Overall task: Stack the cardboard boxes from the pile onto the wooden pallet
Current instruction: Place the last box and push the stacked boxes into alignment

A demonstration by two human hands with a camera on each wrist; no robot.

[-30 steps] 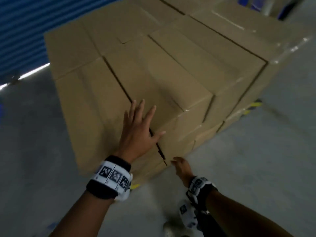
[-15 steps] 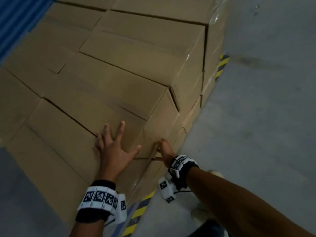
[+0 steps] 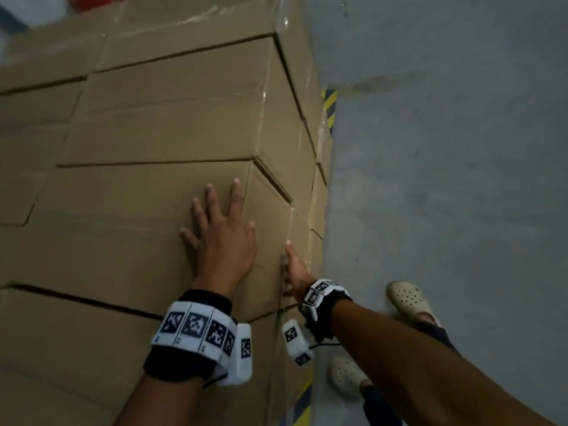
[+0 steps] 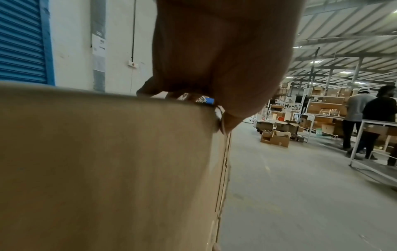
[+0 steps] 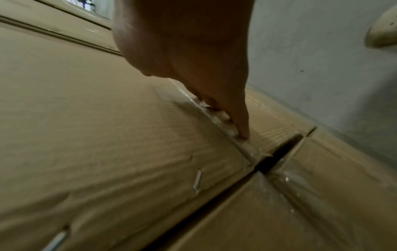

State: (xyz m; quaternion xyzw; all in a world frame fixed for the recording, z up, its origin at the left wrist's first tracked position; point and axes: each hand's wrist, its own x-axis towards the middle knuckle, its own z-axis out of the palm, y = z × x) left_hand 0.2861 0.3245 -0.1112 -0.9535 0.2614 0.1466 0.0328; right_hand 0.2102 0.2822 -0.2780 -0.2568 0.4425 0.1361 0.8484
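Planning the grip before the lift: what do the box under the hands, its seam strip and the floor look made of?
Box: plain brown corrugated cardboard, matte; faint ribbing and metal staples show in the right wrist view. Seam strip: glossy and see-through, probably clear packing tape. Floor: smooth grey, likely sealed concrete. The left hand lies flat on top; the right hand touches the side seam.

Two hands [image 3: 226, 238], perhaps ten boxes [image 3: 172, 130]

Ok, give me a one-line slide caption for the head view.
Left hand pressed flat on a stacked cardboard box while the right hand works its taped corner edge.
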